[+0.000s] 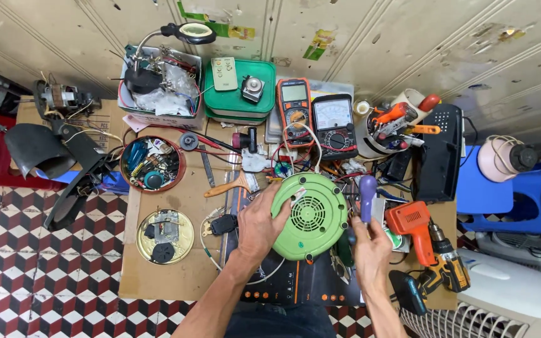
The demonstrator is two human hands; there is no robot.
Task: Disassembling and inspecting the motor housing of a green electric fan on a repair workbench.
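My left hand (259,226) grips the left rim of a round green appliance housing (311,216) with a vent grille in its middle, lying on the cardboard-covered bench (176,275). A white cord runs from its top edge. My right hand (370,247) holds a screwdriver with a purple handle (367,197) upright just right of the housing; its tip is hidden. A dark flat panel with orange marks (295,289) lies under the housing.
Two multimeters (314,119) stand behind. An orange drill (417,228) lies to the right. A red bowl of small parts (153,164), a gold tin lid (164,236), a green box (239,94), a tool cup (386,128) and a black router (439,153) surround the spot.
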